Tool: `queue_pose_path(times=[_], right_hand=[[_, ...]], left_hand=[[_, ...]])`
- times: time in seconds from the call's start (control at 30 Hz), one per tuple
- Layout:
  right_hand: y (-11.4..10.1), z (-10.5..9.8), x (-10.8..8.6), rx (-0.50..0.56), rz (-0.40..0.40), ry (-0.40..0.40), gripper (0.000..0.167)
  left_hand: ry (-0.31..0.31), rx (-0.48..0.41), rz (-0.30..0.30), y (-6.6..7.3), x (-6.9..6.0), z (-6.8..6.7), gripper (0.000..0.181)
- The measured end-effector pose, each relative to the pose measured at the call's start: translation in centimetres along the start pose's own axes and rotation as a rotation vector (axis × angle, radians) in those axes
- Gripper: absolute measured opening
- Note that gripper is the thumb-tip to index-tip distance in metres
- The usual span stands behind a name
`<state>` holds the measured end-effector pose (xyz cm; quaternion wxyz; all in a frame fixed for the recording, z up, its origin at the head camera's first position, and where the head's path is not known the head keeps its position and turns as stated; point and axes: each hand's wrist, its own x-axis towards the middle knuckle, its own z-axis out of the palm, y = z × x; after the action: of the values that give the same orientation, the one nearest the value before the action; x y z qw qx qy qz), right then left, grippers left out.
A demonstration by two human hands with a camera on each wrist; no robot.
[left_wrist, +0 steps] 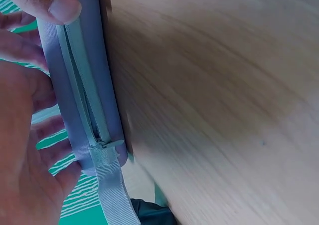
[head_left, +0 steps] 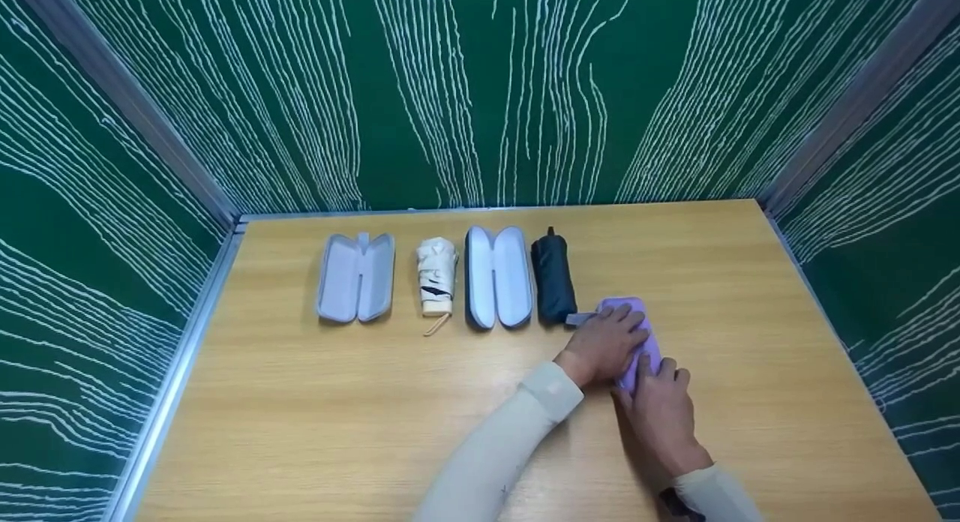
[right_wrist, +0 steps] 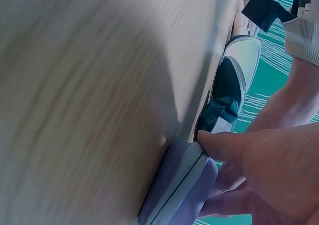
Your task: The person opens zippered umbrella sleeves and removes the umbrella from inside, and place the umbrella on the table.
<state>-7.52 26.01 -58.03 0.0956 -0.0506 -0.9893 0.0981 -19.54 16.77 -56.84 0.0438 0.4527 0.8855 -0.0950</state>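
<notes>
A purple zippered glasses case (head_left: pixel 651 348) lies on the table, its lid down. My left hand (head_left: pixel 606 343) holds its far part, fingers across the top and thumb (left_wrist: pixel 65 8) on the zipped side. At the near end my right hand (head_left: pixel 664 413) grips it, its thumb (right_wrist: pixel 219 142) against the end and fingers on top. A grey pull strap (left_wrist: pixel 112 190) hangs from the zip slider at the far end, pointing left. In the right wrist view the zip seam runs along the case (right_wrist: pixel 197 192). Whether the zip is fully fastened, I cannot tell.
Left of the case, in a row, are a folded black umbrella (head_left: pixel 553 278), an open dark glasses case (head_left: pixel 513 278) with pale lining, a folded cream umbrella (head_left: pixel 436 271) and an open grey case (head_left: pixel 375 278). Green patterned panels (head_left: pixel 480 94) stand behind the table.
</notes>
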Motion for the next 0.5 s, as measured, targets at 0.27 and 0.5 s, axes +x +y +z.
queue_pose_path(times=[0.27,0.5], right_hand=[[-0.56,0.58,-0.03,-0.042,-0.057,0.115,0.067],[-0.73,0.57,-0.02,-0.038,-0.043,0.095,0.066]], left_hand=[[0.036,0.016,0.019,-0.13,0.03,0.21,0.048],[0.042,0.025,0.019,-0.01,0.1,0.56,0.048]])
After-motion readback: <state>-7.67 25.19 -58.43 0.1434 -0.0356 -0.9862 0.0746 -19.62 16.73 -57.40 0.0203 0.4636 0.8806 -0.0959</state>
